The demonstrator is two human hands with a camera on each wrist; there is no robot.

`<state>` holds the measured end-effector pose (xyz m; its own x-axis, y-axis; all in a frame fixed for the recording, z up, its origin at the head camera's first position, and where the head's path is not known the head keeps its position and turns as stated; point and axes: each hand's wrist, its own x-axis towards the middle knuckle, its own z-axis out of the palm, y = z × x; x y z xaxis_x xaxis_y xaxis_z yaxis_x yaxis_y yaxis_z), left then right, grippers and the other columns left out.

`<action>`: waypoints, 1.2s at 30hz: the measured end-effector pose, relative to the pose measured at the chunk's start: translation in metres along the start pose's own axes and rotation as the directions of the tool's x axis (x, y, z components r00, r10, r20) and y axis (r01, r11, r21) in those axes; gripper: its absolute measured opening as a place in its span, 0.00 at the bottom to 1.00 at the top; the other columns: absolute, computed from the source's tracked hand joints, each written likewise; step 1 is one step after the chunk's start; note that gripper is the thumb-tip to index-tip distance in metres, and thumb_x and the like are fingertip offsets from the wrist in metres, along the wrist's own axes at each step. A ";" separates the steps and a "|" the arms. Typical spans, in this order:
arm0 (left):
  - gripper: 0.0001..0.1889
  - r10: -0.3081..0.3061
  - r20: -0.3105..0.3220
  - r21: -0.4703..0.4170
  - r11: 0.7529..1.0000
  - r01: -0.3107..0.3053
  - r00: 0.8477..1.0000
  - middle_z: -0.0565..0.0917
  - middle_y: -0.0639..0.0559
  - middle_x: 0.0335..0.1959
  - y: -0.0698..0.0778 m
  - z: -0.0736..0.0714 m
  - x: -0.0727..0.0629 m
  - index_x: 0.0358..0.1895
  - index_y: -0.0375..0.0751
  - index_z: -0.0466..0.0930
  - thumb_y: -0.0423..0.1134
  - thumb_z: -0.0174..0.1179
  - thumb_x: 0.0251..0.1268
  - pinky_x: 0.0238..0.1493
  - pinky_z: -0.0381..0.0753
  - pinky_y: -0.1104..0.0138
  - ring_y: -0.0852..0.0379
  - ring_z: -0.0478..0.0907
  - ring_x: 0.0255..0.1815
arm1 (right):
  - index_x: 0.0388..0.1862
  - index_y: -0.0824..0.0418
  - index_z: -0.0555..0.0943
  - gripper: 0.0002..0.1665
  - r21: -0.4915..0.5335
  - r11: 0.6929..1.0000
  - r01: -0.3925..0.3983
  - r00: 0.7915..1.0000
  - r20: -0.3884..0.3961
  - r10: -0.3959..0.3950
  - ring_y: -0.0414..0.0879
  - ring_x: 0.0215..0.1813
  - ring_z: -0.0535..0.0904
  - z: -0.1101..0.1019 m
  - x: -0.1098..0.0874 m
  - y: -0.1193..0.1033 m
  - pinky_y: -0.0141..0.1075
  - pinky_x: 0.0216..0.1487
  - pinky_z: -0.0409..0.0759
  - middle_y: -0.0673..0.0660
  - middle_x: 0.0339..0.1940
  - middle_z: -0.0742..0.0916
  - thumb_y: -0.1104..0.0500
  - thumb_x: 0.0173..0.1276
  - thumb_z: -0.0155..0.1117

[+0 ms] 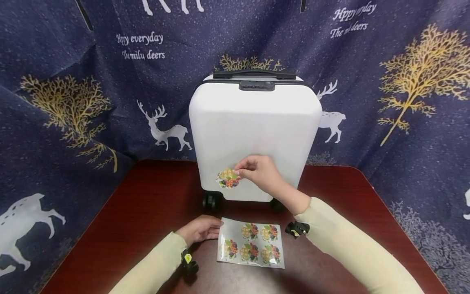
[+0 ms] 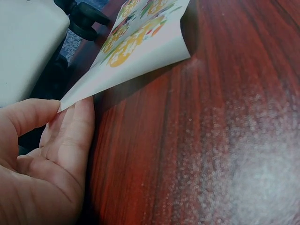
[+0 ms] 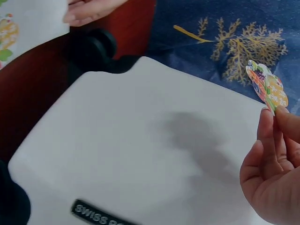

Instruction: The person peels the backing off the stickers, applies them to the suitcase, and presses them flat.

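Cream sleeves (image 1: 356, 245) lie nearest me; beyond, the left hand (image 1: 201, 229) pinches a corner of the glossy sticker sheet (image 1: 236, 239) at the table (image 1: 165, 192), probably light and floppy, so I'd keep to edges. Farther, the right hand (image 1: 260, 171) pinches a fruit sticker (image 1: 228, 179), likely thin and tacky, by its rim, in front of the white suitcase (image 1: 255, 130).
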<state>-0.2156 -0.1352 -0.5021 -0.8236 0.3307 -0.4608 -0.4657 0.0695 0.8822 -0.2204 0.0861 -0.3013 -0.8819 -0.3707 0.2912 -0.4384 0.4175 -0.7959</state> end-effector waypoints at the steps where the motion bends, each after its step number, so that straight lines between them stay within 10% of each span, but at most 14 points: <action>1: 0.09 -0.001 -0.002 0.000 1.000 0.001 1.000 0.88 0.51 0.33 -0.001 0.000 0.000 0.48 0.26 0.79 0.29 0.55 0.72 0.50 0.90 0.63 0.59 0.86 0.38 | 0.40 0.68 0.88 0.06 0.001 1.000 -0.001 1.000 -0.006 0.001 0.54 0.46 0.90 0.000 0.001 -0.002 0.39 0.46 0.88 0.65 0.45 0.92 0.66 0.70 0.67; 36: 0.11 -0.002 0.004 0.023 1.000 0.002 1.000 0.88 0.49 0.36 0.002 0.000 -0.002 0.51 0.25 0.77 0.30 0.55 0.73 0.50 0.90 0.64 0.59 0.86 0.39 | 0.42 0.65 0.89 0.08 -0.034 0.997 -0.064 0.984 -0.169 0.057 0.52 0.40 0.90 -0.009 0.039 -0.052 0.28 0.38 0.76 0.63 0.40 0.93 0.61 0.69 0.70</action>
<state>-0.2143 -0.1356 -0.4996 -0.8212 0.3341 -0.4625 -0.4599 0.0922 0.8832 -0.2340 0.0572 -0.2441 -0.9220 -0.2005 0.3311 -0.3871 0.4682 -0.7943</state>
